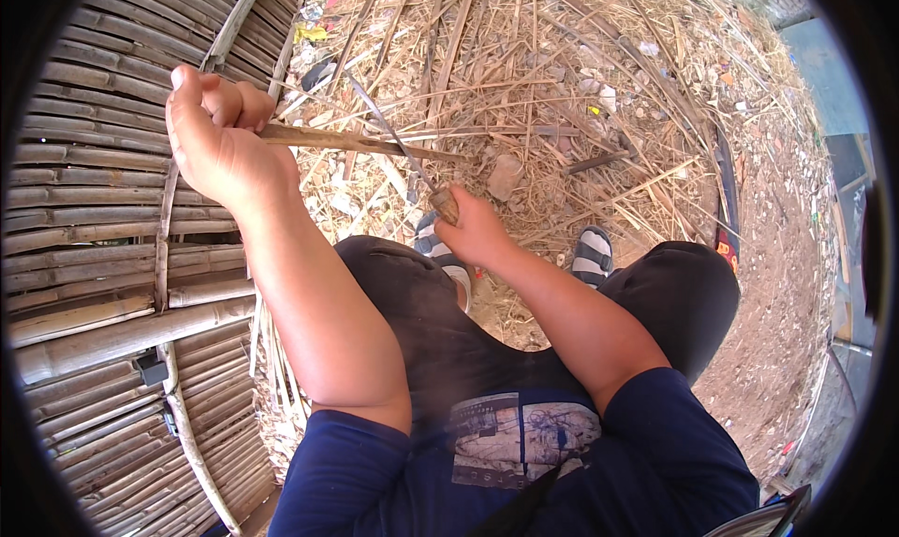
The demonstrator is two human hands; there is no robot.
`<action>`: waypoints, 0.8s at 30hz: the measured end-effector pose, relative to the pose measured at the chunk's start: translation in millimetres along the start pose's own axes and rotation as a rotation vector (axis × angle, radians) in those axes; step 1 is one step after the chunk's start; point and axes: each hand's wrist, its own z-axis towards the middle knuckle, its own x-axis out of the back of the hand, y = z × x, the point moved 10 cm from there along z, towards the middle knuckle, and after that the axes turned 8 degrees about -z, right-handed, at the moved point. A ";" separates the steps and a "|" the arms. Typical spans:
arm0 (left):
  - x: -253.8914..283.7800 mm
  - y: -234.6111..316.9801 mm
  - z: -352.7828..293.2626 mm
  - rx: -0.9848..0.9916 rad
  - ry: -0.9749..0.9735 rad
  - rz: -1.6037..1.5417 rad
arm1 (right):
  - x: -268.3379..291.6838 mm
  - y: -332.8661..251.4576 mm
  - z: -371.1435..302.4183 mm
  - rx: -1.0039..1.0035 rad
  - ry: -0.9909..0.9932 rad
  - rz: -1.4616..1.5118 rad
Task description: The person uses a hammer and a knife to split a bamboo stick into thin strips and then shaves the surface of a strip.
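One shirt [627,476]; left hand [222,136] grips one strip [361,144], right hand [478,228] one knife [413,162] (wooden handle).

Wooden strip [328,140], one: long, narrow, brown, one end in the left hand [225,148], the other tapering rightward. Knife [406,153], one: slim grey blade, rounded brown handle in the right hand [476,228]; tip pointing forward and left, blade crossing the strip, contact unclear.
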 end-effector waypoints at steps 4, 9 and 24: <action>3.3 -0.5 3.4 0.007 0.021 -0.006 | -4.4 52.4 3.1 -0.168 0.055 -0.088; 2.7 0.0 6.0 -0.009 0.005 -0.017 | 2.2 43.3 -0.9 -0.181 0.048 -0.152; 4.9 -2.9 7.0 0.019 0.003 -0.040 | -6.2 71.6 9.1 -0.124 0.041 -0.133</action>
